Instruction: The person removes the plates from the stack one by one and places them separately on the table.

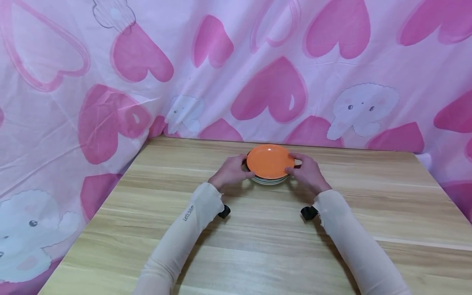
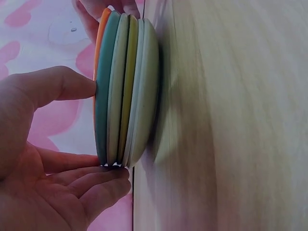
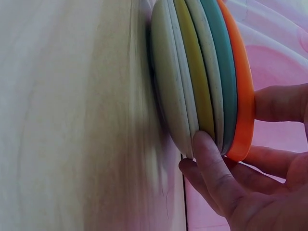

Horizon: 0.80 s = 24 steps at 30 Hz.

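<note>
A stack of several round plates stands near the table's back edge, topped by an orange plate (image 1: 270,162). Under it, the left wrist view shows a teal plate (image 2: 105,96), cream ones, a yellow plate (image 2: 128,86) and a pale bottom plate (image 2: 148,91). My left hand (image 1: 231,171) holds the stack's left side, thumb at the top rim and fingers at the edge. From the right, my right hand (image 1: 309,173) grips it, thumb on the orange plate and one fingertip against the lower plates' rims. The bottom plate sits on or just over the table; I cannot tell which.
The wood-grain table (image 1: 265,246) extends in front of the stack and to both sides. Close behind it hangs a pink curtain (image 1: 250,82) with hearts, which also runs along the left side. A black wrist mount (image 1: 309,213) sticks out under the right sleeve.
</note>
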Each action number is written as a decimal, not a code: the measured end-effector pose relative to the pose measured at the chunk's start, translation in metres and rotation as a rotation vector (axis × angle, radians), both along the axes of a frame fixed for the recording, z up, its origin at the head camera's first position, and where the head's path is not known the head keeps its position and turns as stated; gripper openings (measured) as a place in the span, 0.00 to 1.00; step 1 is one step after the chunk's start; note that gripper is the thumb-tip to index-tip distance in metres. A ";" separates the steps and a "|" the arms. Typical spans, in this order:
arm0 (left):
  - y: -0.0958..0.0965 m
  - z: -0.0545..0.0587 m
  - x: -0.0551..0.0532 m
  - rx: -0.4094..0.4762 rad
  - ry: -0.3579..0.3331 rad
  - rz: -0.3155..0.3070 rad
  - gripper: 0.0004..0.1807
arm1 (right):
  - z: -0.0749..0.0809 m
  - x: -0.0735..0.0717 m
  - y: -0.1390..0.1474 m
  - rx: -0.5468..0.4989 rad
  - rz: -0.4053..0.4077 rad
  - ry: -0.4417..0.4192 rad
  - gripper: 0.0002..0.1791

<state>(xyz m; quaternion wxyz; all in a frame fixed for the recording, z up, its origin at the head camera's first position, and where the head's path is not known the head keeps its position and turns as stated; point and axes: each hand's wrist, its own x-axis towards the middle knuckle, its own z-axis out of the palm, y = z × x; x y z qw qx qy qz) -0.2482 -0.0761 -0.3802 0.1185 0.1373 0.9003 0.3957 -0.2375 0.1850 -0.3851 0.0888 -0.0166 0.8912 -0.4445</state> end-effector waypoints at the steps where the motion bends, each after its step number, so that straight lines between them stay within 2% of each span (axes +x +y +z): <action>1: 0.001 0.000 0.000 0.001 0.000 0.001 0.31 | 0.000 0.000 0.001 0.001 -0.002 -0.004 0.37; 7: 0.003 -0.001 -0.001 0.006 -0.007 0.016 0.29 | 0.002 -0.001 0.005 -0.022 -0.013 -0.014 0.36; 13: 0.003 0.000 -0.003 -0.064 0.032 0.003 0.36 | 0.008 -0.001 0.007 -0.061 -0.035 -0.022 0.37; 19: 0.004 0.001 -0.003 -0.039 0.008 0.017 0.36 | 0.009 -0.001 0.009 -0.186 -0.043 -0.059 0.37; 24: 0.004 -0.001 -0.004 -0.052 0.022 0.015 0.36 | 0.009 0.000 0.011 -0.261 -0.051 -0.104 0.37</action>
